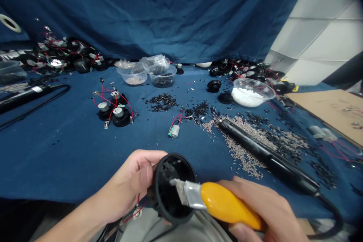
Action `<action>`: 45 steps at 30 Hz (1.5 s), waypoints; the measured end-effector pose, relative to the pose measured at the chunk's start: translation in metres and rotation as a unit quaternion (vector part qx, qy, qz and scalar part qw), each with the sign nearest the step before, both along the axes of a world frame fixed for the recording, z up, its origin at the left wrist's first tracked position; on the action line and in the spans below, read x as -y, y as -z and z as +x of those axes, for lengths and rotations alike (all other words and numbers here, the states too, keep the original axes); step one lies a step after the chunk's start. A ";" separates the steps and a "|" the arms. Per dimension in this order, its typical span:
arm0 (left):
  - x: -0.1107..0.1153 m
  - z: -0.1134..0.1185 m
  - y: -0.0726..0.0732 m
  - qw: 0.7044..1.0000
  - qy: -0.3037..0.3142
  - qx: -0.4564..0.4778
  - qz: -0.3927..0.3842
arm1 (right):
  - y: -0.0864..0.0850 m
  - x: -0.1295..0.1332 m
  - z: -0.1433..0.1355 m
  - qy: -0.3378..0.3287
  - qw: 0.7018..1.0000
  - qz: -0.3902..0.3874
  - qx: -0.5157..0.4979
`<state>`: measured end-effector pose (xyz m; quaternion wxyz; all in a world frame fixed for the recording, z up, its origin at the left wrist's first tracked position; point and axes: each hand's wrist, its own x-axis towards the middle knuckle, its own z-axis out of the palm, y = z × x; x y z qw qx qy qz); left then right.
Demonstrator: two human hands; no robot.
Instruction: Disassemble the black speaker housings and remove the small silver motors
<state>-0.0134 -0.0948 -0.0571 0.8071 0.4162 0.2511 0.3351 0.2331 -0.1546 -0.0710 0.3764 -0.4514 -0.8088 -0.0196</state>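
My left hand (141, 176) is wrapped round a round black housing (176, 217), its open mouth tilted up towards me. Red wires hang below that hand. In my right hand (261, 206) is a yellow-handled scraper (227, 202) with a metal blade. Its tip, with a bit of whitish stuff on it, reaches inside the housing. Beyond my hands lies a small silver motor (175, 131) with red wires. A black electric screwdriver (266, 155) rests on the table to the right, its bit pointing away from me.
Loose screws (244, 151) and small black parts (162, 102) are scattered over the blue cloth. Three wired motor units (120, 117) stand at left. Behind are plastic bowls (133, 79), a bowl of white material (248, 96) and heaps of wired parts. Cardboard (331, 111) lies at right.
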 end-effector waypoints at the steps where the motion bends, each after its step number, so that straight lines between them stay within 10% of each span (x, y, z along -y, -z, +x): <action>1: 0.000 0.000 0.000 1.000 -0.002 0.002 -0.004 | 0.001 0.000 0.001 -0.003 1.000 0.004 0.000; 45: 0.002 -0.004 0.006 0.999 -0.034 0.018 -0.011 | -0.003 -0.002 0.000 -0.010 1.000 0.003 0.009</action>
